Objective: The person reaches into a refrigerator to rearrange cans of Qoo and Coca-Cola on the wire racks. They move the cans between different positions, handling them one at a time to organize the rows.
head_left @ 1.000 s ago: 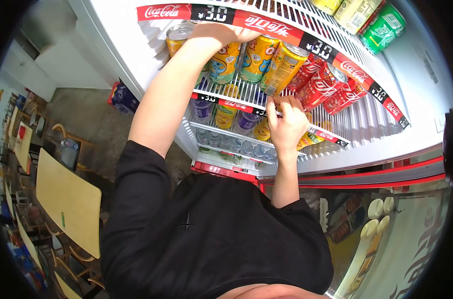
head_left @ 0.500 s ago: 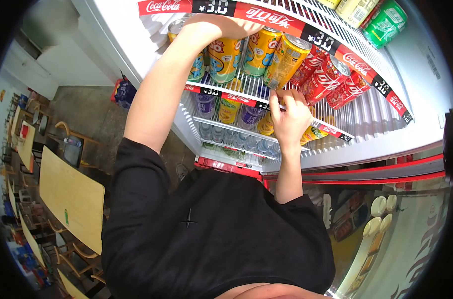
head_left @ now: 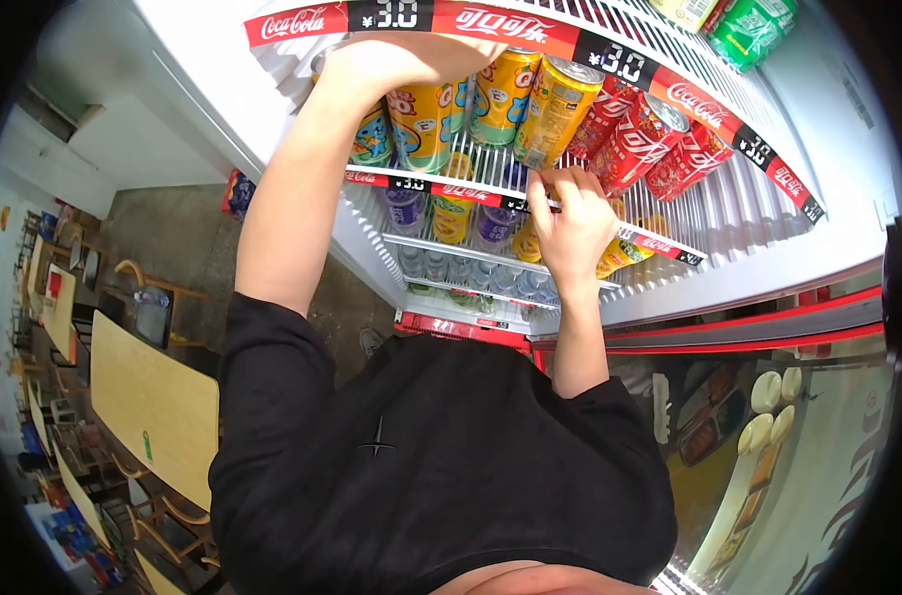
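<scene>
An open cooler (head_left: 847, 228) fills the upper frame. On its wire shelf (head_left: 490, 164), yellow cans (head_left: 421, 109) are ranked at upper centre, with red cola cans (head_left: 649, 134) to their right. The left hand (head_left: 411, 55) is laid over the yellow can tops. Its fingers are hidden, so its grip cannot be told. The right hand (head_left: 570, 223) is curled, with fingertips at the price rail (head_left: 659, 244) under a tilted yellow can (head_left: 555, 99). Whether anything is pinched cannot be told. Purple and yellow bottles (head_left: 406, 208) are stocked just beneath. A wooden table (head_left: 153, 407) is noted at lower left.

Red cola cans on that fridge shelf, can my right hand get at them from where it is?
Probably yes. The right hand sits at the shelf edge just beside the red cola cans, with the fridge open and nothing between them.
</scene>
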`<state>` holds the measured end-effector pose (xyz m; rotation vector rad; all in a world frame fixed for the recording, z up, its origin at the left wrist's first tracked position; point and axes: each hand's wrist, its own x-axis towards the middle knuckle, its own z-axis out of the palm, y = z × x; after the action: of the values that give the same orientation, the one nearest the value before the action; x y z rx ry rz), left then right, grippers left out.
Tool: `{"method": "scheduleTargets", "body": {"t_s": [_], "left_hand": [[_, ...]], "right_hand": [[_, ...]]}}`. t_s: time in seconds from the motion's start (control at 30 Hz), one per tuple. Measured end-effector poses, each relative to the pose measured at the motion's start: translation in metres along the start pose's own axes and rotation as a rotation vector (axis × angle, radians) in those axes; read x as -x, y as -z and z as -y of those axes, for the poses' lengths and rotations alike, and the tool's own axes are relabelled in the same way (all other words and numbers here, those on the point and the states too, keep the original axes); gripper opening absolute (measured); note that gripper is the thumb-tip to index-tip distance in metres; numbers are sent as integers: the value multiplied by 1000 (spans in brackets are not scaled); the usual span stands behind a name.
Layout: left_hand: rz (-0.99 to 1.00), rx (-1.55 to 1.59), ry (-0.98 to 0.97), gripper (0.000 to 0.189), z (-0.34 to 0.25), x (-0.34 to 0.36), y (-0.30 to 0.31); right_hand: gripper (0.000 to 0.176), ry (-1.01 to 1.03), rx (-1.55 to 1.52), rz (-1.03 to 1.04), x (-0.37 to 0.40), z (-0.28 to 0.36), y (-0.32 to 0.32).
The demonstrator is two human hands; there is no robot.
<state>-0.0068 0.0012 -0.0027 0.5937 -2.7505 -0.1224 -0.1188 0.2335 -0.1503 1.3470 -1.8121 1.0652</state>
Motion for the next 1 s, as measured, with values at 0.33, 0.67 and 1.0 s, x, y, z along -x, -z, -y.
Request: {"method": "scheduleTargets", "body": {"t_s": [0.33,0.67,1.0], "left_hand": [[-15,-13,14,61,16,15,7],[-26,-11,18,61,20,19,7],[-40,-27,41,60,31,26,12]], "right_hand": [[14,-4,3,-3,-2,1,0],[15,6,7,-1,-1,0,0],[14,-9,4,6,-1,1,0]]}}
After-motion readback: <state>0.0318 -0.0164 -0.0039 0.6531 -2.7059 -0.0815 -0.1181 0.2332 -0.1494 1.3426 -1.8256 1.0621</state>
